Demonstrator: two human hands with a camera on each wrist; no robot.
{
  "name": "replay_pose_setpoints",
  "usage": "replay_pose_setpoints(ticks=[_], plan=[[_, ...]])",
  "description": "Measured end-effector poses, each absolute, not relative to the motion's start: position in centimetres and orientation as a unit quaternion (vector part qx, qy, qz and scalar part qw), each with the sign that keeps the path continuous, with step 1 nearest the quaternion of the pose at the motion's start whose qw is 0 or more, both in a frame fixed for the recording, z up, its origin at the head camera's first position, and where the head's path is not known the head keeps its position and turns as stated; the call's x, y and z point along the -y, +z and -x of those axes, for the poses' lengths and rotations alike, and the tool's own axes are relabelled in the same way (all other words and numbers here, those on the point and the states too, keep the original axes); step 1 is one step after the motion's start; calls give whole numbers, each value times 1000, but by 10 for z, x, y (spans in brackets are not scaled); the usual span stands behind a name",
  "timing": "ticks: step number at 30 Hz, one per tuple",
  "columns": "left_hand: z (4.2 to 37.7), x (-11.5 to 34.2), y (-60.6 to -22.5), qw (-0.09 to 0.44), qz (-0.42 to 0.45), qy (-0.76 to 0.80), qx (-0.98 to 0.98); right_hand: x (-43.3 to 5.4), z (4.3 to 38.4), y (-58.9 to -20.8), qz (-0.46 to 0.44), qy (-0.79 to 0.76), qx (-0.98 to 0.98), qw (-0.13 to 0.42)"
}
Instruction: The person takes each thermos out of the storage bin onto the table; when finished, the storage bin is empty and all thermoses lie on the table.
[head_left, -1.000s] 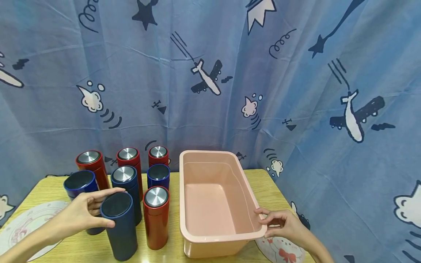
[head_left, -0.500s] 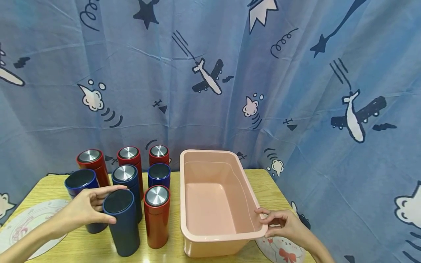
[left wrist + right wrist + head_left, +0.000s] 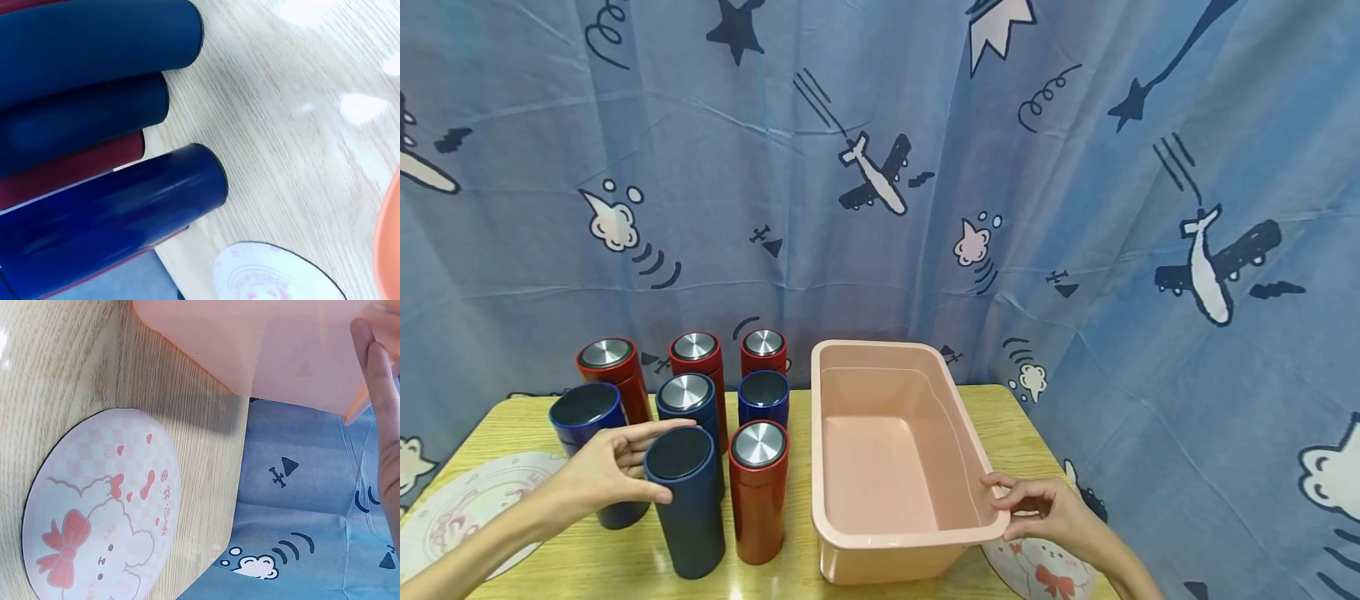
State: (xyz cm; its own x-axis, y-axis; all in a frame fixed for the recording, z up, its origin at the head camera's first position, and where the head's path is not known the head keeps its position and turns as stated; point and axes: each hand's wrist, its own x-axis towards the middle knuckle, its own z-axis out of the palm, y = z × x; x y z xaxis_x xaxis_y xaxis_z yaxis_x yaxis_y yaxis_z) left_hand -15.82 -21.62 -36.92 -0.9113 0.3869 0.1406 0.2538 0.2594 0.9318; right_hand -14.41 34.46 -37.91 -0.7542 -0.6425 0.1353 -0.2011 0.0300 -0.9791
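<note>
My left hand (image 3: 606, 467) grips a matte dark-blue thermos bottle (image 3: 688, 517) near its black lid, thumb on the near side and fingers behind. The bottle is upright; whether its base touches the table I cannot tell. Just behind it stands a dark-blue bottle with a silver lid (image 3: 687, 396). A red bottle (image 3: 758, 508) stands to its right. On the right, my right hand (image 3: 1048, 512) pinches the near right rim of a pink plastic bin (image 3: 880, 467), whose inside holds nothing. In the right wrist view, fingers (image 3: 379, 369) lie against the bin's wall (image 3: 250, 344).
Behind the left hand stand a glossy blue bottle (image 3: 587, 408), another blue bottle (image 3: 763, 392) and several red bottles (image 3: 613, 367). Round printed mats lie at left (image 3: 475, 508) and right (image 3: 100, 512) on the wooden table (image 3: 1000, 417). A blue patterned curtain (image 3: 880, 275) hangs behind.
My left hand has moved the dark-blue bottle slightly right and away from me, closer to the red bottle. The right hand and the bin stay in place.
</note>
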Motion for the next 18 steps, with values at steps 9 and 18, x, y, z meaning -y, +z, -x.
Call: replay_pose_setpoints(ticks=[9,18], plan=[[151,237,-385,81,-233,640,-727,-341,152,-377,304,-623,-694,195],[116,246,-385,66,-214,570,-790,-351,143,-358,315,-598,-696,245]])
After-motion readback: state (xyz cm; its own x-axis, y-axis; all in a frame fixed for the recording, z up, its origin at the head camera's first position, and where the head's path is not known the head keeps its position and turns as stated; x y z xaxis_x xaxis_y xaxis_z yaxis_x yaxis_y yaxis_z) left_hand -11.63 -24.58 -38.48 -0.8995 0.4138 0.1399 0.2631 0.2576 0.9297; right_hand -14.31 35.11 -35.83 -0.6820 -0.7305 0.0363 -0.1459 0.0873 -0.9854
